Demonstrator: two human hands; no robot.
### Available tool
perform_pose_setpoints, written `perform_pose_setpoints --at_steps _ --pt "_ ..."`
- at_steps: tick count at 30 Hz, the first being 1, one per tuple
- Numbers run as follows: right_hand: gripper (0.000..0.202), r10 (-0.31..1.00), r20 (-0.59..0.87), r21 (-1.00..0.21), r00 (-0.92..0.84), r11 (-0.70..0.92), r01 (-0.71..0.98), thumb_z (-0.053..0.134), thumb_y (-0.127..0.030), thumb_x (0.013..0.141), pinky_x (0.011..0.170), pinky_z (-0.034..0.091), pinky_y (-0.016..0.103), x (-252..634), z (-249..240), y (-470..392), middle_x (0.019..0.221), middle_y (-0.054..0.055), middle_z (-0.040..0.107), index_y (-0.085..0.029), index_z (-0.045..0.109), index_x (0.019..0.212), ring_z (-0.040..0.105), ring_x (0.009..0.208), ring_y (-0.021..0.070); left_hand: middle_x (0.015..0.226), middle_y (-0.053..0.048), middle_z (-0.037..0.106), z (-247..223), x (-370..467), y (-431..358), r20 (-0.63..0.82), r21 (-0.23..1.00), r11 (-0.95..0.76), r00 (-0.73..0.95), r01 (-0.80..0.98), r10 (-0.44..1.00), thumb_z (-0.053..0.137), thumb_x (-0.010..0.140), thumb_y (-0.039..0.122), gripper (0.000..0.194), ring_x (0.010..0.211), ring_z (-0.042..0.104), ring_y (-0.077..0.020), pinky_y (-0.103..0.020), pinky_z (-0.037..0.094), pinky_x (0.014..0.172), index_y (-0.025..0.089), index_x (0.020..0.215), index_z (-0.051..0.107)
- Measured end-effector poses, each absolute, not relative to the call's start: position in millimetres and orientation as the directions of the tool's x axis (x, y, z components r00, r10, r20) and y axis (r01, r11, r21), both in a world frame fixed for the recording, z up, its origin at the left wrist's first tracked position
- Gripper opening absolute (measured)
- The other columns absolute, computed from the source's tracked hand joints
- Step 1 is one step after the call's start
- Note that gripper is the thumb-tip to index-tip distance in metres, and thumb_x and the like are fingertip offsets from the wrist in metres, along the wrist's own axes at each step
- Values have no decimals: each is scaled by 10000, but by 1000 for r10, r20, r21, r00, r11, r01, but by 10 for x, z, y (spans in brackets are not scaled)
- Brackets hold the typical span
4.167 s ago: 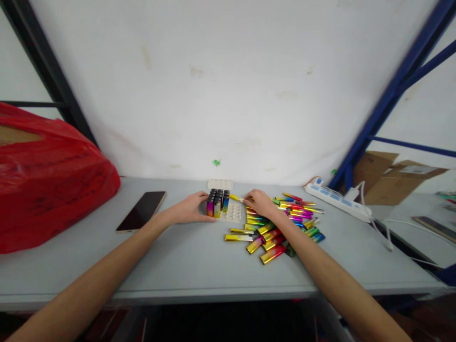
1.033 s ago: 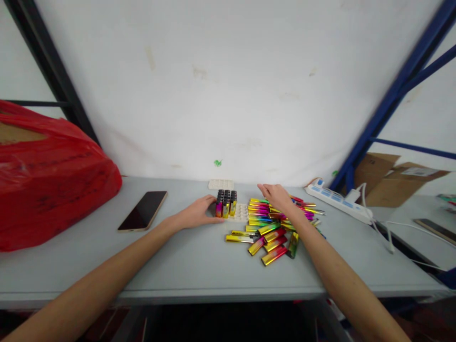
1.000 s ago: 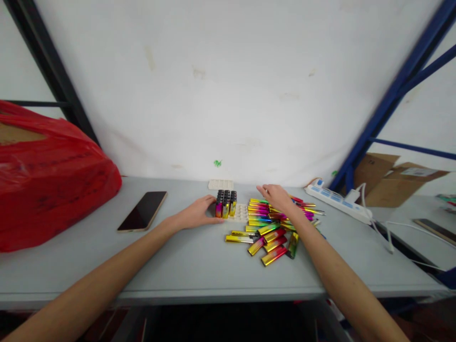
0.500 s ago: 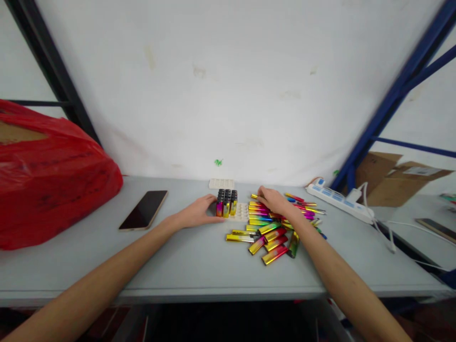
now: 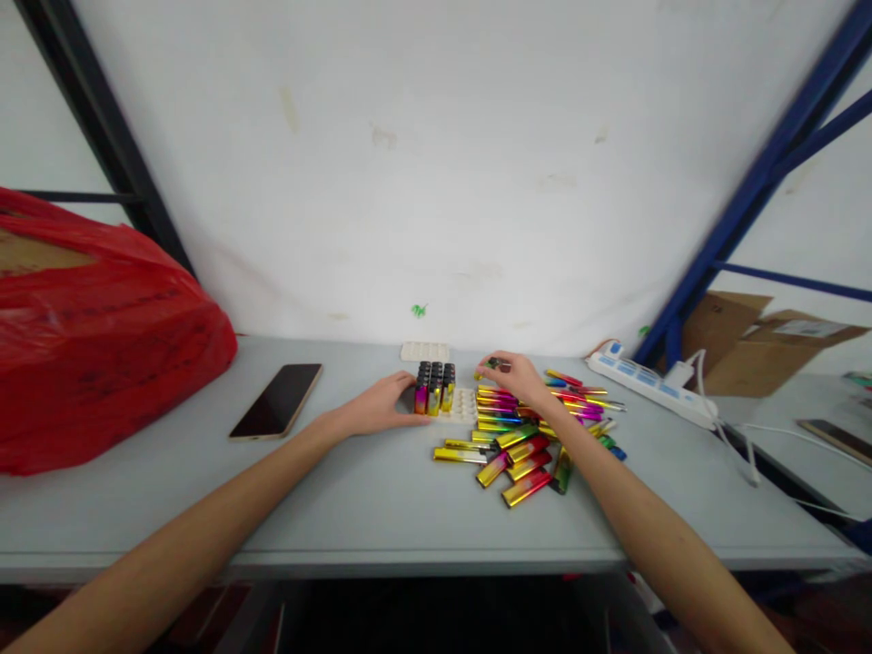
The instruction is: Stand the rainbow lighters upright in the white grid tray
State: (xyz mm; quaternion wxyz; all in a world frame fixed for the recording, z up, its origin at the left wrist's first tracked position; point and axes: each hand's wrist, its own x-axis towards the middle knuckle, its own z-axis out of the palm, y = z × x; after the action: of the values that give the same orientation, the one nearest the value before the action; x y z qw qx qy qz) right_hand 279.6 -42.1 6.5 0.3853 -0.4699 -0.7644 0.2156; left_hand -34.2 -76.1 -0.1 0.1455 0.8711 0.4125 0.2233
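Observation:
Several lighters [image 5: 434, 389] with black tops and shiny coloured bodies stand upright in rows in the left part of a white tray [image 5: 465, 407] with round pockets. My left hand [image 5: 381, 404] grips the tray's left end, thumb along the front and fingers behind, beside the standing lighters. Pinched in my right hand [image 5: 521, 377] is a lighter [image 5: 500, 364], its gold end pointing left; the fingers partly cover it. Below and around that hand lies a loose pile of metallic lighters [image 5: 524, 450] in gold, red, purple and green, partly hidden by my right forearm.
Against the wall lies another white tray [image 5: 424, 351]. A phone [image 5: 276, 401] rests left of my left hand, and a red plastic bag [image 5: 102, 345] fills the far left. On the right are a power strip [image 5: 650, 386] with cables and a cardboard box [image 5: 756, 341].
My right hand has lifted a lighter a little off the pile's back edge and turned, so the lighter shows between its fingers. My left hand keeps its place at the tray.

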Motion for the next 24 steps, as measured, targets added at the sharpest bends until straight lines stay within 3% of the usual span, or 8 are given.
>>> perform_pose_setpoints --at_steps 4,8,10,12,14,18,24 --pt "520 892 399 -810 -214 452 374 555 -704 904 604 411 269 2724 91 -470 631 -39 522 -205 578 759 494 592 137 1307 -138 686 12 -336 -770 266 441 -619 564 650 782 749 775 705 771 1146 667 -347 -425 512 1044 164 1310 623" --pt "519 900 328 -907 -286 385 170 510 -733 924 641 487 276 2628 110 -561 741 -13 596 -217 551 881 592 667 148 1258 -140 700 8 -335 -772 258 444 -607 555 659 791 743 767 720 759 1123 671 -349 -427 522 1013 150 1258 643" --pt "514 899 300 -934 -319 345 96 529 -746 907 554 443 249 2575 97 -585 674 -56 514 -232 526 913 517 568 122 1227 -142 709 4 -335 -770 254 442 -595 543 671 800 739 758 731 753 1107 676 -356 -435 531 990 145 1225 658" --pt "525 908 266 -950 -323 303 69 547 -768 880 455 320 222 2528 76 -589 610 -101 374 -246 488 890 356 466 94 1232 -140 710 2 -335 -768 257 443 -594 540 672 802 742 754 731 755 1117 675 -361 -440 529 997 151 1231 660" --pt "541 920 263 -947 -290 304 106 536 -782 873 435 235 225 2493 62 -587 590 -108 303 -249 453 827 264 452 88 1269 -143 699 2 -337 -767 262 443 -606 551 661 793 742 761 722 760 1151 665 -359 -441 511 1034 157 1261 648" --pt "571 884 438 -810 -165 467 354 480 -718 933 538 309 261 2463 90 -615 571 -55 390 -226 426 647 366 537 110 1327 -156 674 6 -344 -762 256 439 -619 570 651 781 727 780 721 766 1203 644 -353 -442 486 1079 154 1286 632" --pt "475 864 496 -685 -86 450 572 449 -548 903 578 251 293 2420 133 -674 530 -39 359 -233 370 557 362 554 125 1311 -147 681 7 -354 -755 260 430 -624 573 652 777 719 771 740 775 1190 649 -351 -436 490 1071 152 1271 642"
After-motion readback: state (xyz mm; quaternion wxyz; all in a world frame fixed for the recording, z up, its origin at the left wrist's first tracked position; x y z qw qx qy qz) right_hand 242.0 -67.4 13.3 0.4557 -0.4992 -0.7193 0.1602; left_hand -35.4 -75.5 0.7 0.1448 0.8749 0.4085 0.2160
